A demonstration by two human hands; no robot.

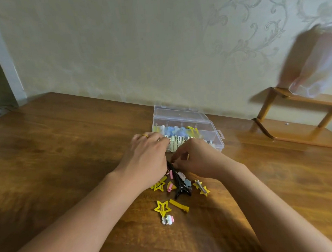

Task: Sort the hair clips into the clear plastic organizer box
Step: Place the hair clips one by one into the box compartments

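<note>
The loose hair clips [175,186] lie in a small heap on the wooden counter [65,152], just in front of the clear plastic organizer box [206,131]. Both hands are at the heap's far end. The left hand [147,156] has curled fingers at the box's near edge; what it pinches I cannot tell. The right hand [195,161] pinches the thin black clips [178,182], whose long axis points toward the box. The yellow star clip [163,207] is flat, probably metal.

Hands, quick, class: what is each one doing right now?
Left hand: curled at the box; grip cannot be told.
Right hand: curled; grip cannot be told.
</note>
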